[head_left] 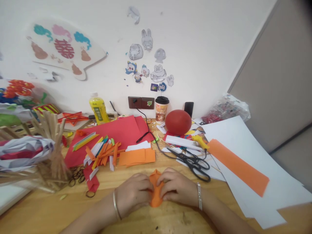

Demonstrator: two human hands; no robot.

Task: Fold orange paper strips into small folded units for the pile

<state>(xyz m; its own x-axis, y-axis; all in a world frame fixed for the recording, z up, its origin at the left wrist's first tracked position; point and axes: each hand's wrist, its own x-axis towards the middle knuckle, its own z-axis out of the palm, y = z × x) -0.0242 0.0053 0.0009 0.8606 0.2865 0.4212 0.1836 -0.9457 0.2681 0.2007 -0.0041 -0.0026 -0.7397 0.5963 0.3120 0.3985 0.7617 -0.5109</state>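
Observation:
A small piece of orange paper (156, 195) lies on the wooden table (136, 224) between my hands, its top end folded to a point. My left hand (136, 191) grips its left edge with curled fingers. From the other side, my right hand (174, 187) presses thumb and fingers on the right edge. Part of the paper is hidden under the fingertips. Just beyond lies a stack of orange paper rectangles (137, 156). Black-handled scissors (191, 162) rest with blades apart, beyond my right hand.
Folded paper strips (104, 152) lie on red sheets (122, 131). White sheets (246, 156) with an orange strip (240, 167) cover the right side. A red balloon (178, 122), paper cup (162, 110) and yellow bottle (99, 109) stand near the wall. Wooden sticks (58, 146) fill a container at left.

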